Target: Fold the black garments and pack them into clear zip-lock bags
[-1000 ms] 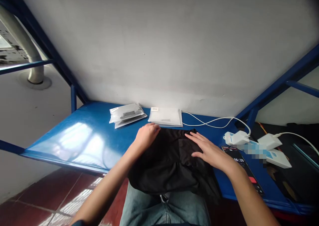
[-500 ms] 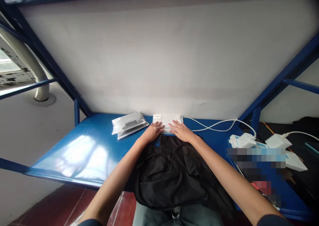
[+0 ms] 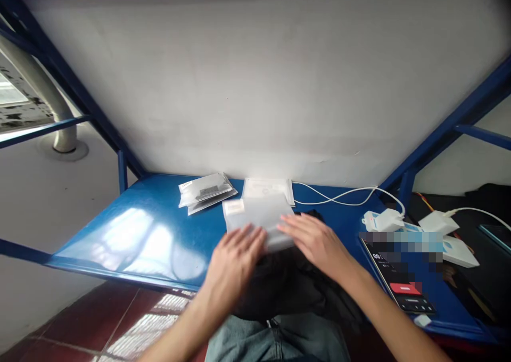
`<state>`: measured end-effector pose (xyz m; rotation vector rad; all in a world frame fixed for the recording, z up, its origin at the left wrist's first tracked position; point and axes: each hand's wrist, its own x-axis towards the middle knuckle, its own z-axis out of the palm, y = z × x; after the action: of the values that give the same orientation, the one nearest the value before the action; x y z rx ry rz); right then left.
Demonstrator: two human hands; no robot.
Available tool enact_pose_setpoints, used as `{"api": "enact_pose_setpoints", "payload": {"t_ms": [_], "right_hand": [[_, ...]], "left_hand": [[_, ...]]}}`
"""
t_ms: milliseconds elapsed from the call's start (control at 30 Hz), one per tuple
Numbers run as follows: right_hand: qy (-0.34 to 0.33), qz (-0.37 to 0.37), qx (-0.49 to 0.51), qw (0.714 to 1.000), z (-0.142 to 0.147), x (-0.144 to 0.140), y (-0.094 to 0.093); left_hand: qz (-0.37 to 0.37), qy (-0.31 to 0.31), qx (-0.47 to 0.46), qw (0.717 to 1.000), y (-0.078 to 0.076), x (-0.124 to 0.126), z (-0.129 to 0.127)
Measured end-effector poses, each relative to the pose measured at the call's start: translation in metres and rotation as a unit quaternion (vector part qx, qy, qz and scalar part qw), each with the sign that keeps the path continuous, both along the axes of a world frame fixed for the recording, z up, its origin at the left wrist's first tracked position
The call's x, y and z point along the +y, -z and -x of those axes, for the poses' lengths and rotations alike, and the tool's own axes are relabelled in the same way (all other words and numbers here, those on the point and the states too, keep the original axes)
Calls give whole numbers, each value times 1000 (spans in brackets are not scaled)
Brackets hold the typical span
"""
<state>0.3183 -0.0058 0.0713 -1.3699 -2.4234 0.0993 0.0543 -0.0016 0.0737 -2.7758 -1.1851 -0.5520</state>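
Through my feed, the left hand (image 3: 236, 254) overlaps the near side of the white packet (image 3: 258, 213), the right hand (image 3: 317, 244) its right edge, above the black cloth (image 3: 285, 290) at the table's (image 3: 187, 237) near edge; whether either pinches, I cannot tell.

Nearer packet (image 3: 259, 213) — label (image 3: 235, 206) blurred, unreadable

Both hands (image 3: 237, 255) (image 3: 317, 242) seemingly grip a blurred whitish packet (image 3: 257, 213) over black cloth (image 3: 287, 290).

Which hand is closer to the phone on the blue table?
Right. The right hand, at the right edge of the translucent packet, is left of the phone; the left hand, at the packet's near side, is farther left.
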Motion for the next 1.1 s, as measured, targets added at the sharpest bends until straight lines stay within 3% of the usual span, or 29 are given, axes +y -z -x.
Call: {"api": "enact_pose_setpoints", "payload": {"t_ms": [67, 167, 233, 300, 400, 500, 633, 733, 833, 933, 1033, 1100], "right_hand": [[18, 63, -12, 998, 3, -29, 26], [38, 146, 2, 989, 0, -43, 47], [11, 203, 28, 979, -9, -39, 40], [0, 244, 56, 968, -24, -33, 25], [87, 215, 64, 971, -52, -26, 8], [157, 183, 14, 970, -72, -21, 8], [136, 229, -59, 962, -71, -3, 10], [120, 236, -133, 955, -60, 10, 4], [103, 195, -171, 960, -54, 12, -3], [72, 165, -138, 974, -58, 5, -5], [38, 204, -95, 974, -65, -2, -4], [53, 234, -78, 968, -69, -4, -2]], "left_hand": [[56, -27, 19, 998, 33, -45, -6], [107, -121, 31, 986, 60, -71, -23], [126, -168, 43, 977, 58, -67, -33], [144, -176, 50, 973, 49, -56, -39], [175, -168, 48, 969, 40, -41, -43], [188, -230, 47, 954, 36, -31, -46], [197, -265, 36, 943, 34, -24, -54], [199, -190, 8, 961, 40, -26, -49], [144, -126, -64, 979, 51, -37, -31], [112, -166, -109, 974, 60, -47, -12], [126, -177, -142, 966, 68, -50, -2], [121, -179, -150, 965, 73, -50, 0]]}}
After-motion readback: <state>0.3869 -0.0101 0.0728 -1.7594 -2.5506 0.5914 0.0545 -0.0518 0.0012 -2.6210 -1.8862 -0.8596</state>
